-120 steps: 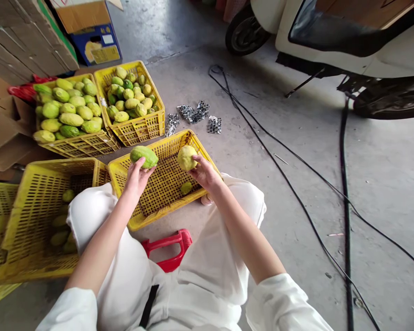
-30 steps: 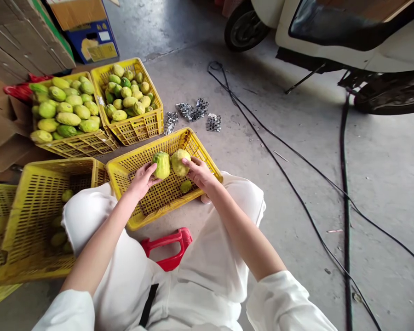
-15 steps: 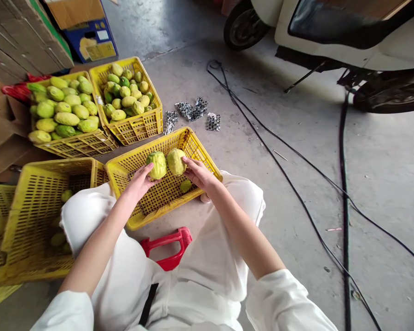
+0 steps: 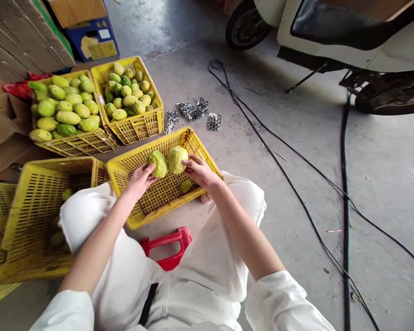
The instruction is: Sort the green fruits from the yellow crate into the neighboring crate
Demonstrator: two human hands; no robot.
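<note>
My left hand (image 4: 142,179) is closed around a lumpy yellow-green citron (image 4: 157,164), thumb on its near side. In my right hand (image 4: 200,172) a paler yellow citron (image 4: 177,159) is gripped by the fingertips. The two fruits are side by side, seeming to touch or nearly so, above a yellow plastic crate (image 4: 148,217) with a perforated floor. One small yellow-green fruit (image 4: 185,185) lies in that crate, near its right front corner. The undersides of both held fruits are hidden from me.
Two yellow crates, a left one (image 4: 77,146) and a right one (image 4: 138,127), are heaped with citrons. Another crate (image 4: 24,216) at left holds several fruits. A red stool (image 4: 172,262) shows between my legs. Black cables (image 4: 283,170) cross the floor near a white vehicle (image 4: 331,55).
Since four seconds ago, my hands have brought the two citrons together over the crate. Both fruits have been turned; over the last half second they tilt slightly and draw closer.
</note>
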